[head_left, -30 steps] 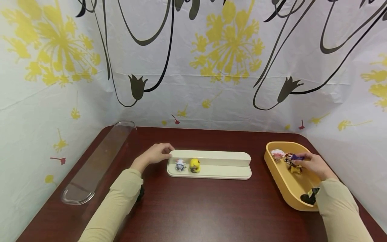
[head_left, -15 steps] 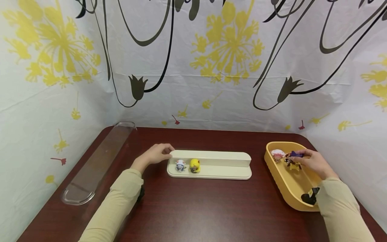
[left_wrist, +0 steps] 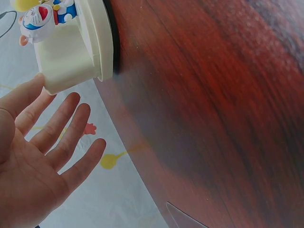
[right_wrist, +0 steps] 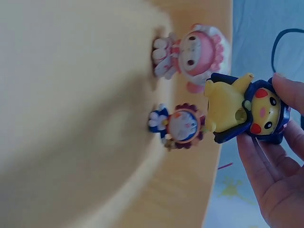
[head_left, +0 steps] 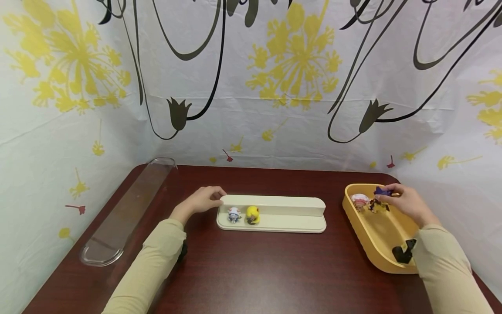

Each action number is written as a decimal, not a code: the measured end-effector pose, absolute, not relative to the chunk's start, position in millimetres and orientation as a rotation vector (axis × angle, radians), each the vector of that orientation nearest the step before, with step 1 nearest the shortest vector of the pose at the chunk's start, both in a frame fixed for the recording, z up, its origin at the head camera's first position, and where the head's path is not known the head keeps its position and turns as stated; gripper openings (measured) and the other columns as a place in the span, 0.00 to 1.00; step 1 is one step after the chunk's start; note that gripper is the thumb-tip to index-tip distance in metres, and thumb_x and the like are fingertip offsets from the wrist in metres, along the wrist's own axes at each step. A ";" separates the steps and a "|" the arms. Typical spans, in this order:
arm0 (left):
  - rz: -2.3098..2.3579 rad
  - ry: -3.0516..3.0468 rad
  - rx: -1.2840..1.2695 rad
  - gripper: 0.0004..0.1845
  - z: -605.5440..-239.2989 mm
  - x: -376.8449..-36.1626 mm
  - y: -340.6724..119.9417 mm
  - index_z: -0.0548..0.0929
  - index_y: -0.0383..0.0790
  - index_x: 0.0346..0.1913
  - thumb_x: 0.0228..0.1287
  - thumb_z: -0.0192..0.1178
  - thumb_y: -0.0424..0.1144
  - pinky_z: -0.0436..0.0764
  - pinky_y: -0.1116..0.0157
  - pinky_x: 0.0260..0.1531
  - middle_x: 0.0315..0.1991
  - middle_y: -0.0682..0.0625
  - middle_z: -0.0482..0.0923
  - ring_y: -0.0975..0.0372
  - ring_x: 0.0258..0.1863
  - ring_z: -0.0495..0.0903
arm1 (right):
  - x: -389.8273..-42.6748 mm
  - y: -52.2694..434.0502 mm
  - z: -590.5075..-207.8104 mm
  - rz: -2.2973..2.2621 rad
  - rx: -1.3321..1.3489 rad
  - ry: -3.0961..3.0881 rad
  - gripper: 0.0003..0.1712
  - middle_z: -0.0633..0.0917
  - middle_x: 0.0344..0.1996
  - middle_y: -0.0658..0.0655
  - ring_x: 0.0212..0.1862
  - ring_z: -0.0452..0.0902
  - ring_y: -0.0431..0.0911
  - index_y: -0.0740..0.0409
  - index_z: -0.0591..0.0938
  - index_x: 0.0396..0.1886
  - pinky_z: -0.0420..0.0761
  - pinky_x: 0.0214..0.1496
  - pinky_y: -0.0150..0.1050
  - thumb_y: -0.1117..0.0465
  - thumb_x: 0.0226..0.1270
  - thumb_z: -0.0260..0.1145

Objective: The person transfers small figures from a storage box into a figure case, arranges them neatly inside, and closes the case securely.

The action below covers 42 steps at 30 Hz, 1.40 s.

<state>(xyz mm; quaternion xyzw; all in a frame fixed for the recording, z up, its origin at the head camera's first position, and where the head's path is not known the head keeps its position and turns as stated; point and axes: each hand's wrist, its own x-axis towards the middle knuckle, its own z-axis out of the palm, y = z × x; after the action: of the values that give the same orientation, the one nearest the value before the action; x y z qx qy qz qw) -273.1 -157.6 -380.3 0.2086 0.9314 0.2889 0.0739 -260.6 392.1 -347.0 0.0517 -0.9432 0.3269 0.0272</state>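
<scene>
Right hand (head_left: 408,204) over far end of yellow oval plastic tray (head_left: 372,237); fingers (right_wrist: 268,166) pinch small yellow figurine in purple hood (right_wrist: 247,108), lifted clear of tray floor, long axis across fingers. Pink-bonneted figurine (right_wrist: 194,54) and flower-ringed blue figurine (right_wrist: 178,126) just beside. Left hand (head_left: 200,201), fingers straight and spread, rests against left end of cream stepped plastic shelf (head_left: 282,213) on table (head_left: 255,270); shelf well apart leftward from held figurine.

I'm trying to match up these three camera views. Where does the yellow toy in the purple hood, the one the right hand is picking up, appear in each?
Head view: the hooded yellow toy is at far right, held by the right hand above the far end of the yellow tub.
Left wrist view: not in it.
Right wrist view: right of centre, pinched by the fingers.
Shared landmark: the pink toy beside it.
</scene>
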 end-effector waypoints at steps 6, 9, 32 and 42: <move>0.865 2.799 0.623 0.11 -380.7 -273.8 -157.1 0.77 0.39 0.45 0.59 0.57 0.36 0.72 0.61 0.38 0.36 0.50 0.76 0.59 0.39 0.74 | -260.9 384.1 -337.2 1.009 0.172 -2.910 0.27 0.77 0.39 0.68 0.35 0.72 0.45 0.68 0.71 0.45 0.68 0.34 0.36 0.49 0.58 0.62; 0.862 2.798 0.626 0.11 -380.9 -273.8 -157.0 0.77 0.39 0.45 0.59 0.57 0.36 0.72 0.61 0.38 0.36 0.50 0.76 0.58 0.39 0.74 | -260.8 379.4 -332.2 0.992 0.195 -2.890 0.26 0.79 0.36 0.66 0.33 0.73 0.45 0.68 0.72 0.44 0.68 0.33 0.35 0.50 0.57 0.63; 0.862 2.804 0.627 0.11 -379.2 -272.0 -156.3 0.77 0.38 0.45 0.59 0.57 0.35 0.72 0.60 0.38 0.36 0.49 0.76 0.58 0.39 0.74 | -250.4 306.2 -297.2 0.860 0.341 -2.760 0.24 0.81 0.33 0.64 0.30 0.76 0.41 0.62 0.76 0.42 0.74 0.26 0.32 0.48 0.54 0.65; 0.863 2.809 0.609 0.11 -380.4 -272.0 -157.1 0.77 0.39 0.45 0.59 0.57 0.36 0.72 0.61 0.38 0.36 0.49 0.76 0.58 0.39 0.74 | -244.1 269.8 -303.8 0.926 0.429 -2.751 0.23 0.79 0.37 0.60 0.38 0.75 0.50 0.59 0.77 0.42 0.74 0.29 0.35 0.47 0.53 0.65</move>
<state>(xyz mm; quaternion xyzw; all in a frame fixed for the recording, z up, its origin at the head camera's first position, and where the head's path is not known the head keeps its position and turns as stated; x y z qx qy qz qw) -272.0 -157.1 -380.4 0.2026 0.9336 0.2869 0.0704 -244.1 269.8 -303.8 0.1454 -0.9325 0.3140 0.1036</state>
